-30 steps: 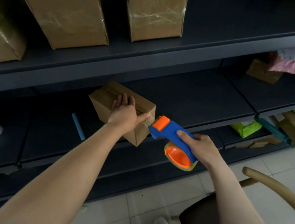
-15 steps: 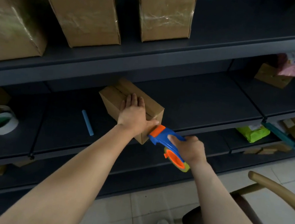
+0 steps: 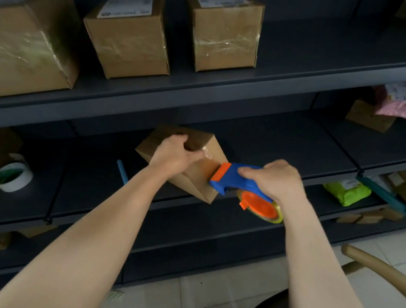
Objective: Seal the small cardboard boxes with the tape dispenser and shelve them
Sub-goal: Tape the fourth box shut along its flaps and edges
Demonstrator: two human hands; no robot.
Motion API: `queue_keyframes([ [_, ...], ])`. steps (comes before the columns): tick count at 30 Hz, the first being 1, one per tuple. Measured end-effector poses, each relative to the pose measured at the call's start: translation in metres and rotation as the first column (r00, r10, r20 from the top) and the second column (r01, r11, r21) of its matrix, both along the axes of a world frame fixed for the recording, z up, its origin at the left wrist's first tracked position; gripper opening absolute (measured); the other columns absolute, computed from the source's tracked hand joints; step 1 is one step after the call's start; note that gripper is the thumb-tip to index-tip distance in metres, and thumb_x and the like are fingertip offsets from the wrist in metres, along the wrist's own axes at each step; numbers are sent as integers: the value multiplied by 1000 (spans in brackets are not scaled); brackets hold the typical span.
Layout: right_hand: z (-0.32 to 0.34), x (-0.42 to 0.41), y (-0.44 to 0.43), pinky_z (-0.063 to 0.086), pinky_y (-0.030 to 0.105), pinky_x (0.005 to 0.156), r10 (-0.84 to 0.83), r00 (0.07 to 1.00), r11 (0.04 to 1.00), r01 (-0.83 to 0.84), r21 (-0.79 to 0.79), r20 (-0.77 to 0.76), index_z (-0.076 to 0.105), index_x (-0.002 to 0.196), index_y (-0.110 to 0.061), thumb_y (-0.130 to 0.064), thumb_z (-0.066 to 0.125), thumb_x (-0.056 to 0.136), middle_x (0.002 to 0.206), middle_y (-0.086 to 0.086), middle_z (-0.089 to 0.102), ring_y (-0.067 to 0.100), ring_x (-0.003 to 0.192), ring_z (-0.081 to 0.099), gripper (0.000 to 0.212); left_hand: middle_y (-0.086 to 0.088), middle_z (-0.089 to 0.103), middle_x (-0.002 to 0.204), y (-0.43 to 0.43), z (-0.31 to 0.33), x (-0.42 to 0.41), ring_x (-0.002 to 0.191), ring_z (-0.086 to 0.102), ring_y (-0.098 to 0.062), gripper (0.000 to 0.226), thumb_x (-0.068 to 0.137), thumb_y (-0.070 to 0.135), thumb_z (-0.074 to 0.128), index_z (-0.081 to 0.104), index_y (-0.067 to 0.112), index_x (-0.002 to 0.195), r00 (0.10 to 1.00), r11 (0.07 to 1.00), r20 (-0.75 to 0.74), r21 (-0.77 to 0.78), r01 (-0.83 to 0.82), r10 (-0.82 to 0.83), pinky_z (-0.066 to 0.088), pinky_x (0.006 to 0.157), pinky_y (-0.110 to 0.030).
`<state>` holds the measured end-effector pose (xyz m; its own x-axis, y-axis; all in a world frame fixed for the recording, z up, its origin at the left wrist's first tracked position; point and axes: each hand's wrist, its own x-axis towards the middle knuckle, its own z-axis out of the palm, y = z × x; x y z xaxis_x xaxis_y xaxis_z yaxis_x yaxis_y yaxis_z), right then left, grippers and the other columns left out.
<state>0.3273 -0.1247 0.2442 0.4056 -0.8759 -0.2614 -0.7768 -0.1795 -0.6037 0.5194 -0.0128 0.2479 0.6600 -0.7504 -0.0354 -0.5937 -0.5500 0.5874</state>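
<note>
The left hand (image 3: pixel 173 155) grips a tilted box (image 3: pixel 193 176) on the shelf (image 3: pixel 265 148), fingers curled over its top; the right hand (image 3: pixel 277 180) clamps the dispenser (image 3: pixel 235 181) against it.

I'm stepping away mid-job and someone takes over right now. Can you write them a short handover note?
Left hand grips the small box at the front of the middle shelf.
Right hand grips the tape dispenser, its orange head pressed against the box's right side.
Done: three taped boxes stand on the upper shelf.
Left: finish taping this box, cut the tape, shelve it.
</note>
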Motion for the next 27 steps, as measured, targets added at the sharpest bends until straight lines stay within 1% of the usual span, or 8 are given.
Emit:
queue_keyframes([
  [3,29,-2,-8,29,26,46,28,999,998,-30,-59,-27,55,77,-10,-63,69,69,72,4,57,19,61,53,56,10,62,97,5,7,8,93,59,-12,41,76,52,64,61,24,106,984,995,-178,-97,-30,12,41,68,-24],
  [7,54,5,-2,29,26,46,43,992,986,-61,-152,-119,50,74,-13,-59,70,70,67,2,54,16,57,51,50,5,65,102,12,10,9,92,59,-10,53,75,52,65,63,20,117,973,990,-230,-136,-41,9,44,74,-26],
  [12,74,18,2,29,26,46,64,991,970,-89,-226,-117,44,70,-14,-62,70,69,67,1,52,15,57,49,54,8,67,88,22,18,25,85,60,-8,25,79,47,66,69,26,92,931,964,-360,-217,-154,67,40,64,-20],
  [15,82,35,6,31,27,48,104,993,978,-114,-175,-61,46,71,-15,-62,70,69,70,1,52,17,60,50,53,0,66,97,32,20,42,91,61,-16,31,78,48,67,67,22,95,848,935,-511,-214,-283,140,47,73,-27],
  [17,83,49,11,31,28,48,145,989,981,-145,-130,-8,50,75,-13,-62,69,70,72,2,54,18,63,52,52,-3,64,111,34,21,54,102,59,-19,34,81,46,67,64,21,103,795,907,-586,-229,-353,161,47,89,-31],
  [19,83,62,17,32,28,49,185,982,979,-180,-100,46,51,76,-14,-61,68,72,73,2,56,17,65,54,51,-5,56,129,32,21,65,117,52,-21,43,89,40,60,57,15,125,839,891,-512,-273,-362,184,38,99,-28],
  [21,83,72,22,32,28,48,201,976,976,-193,-99,78,48,72,-16,-60,68,73,73,2,55,17,64,54,49,-6,51,136,28,21,68,122,48,-22,44,95,38,51,51,15,133,892,891,-379,-272,-364,248,35,95,-26],
  [27,90,78,17,31,27,48,158,984,983,-148,-112,87,45,69,-18,-60,71,70,72,0,53,15,64,51,49,-7,63,118,26,12,65,104,58,-22,48,89,52,54,62,15,118,932,900,-172,-254,-354,318,39,77,-26],
])
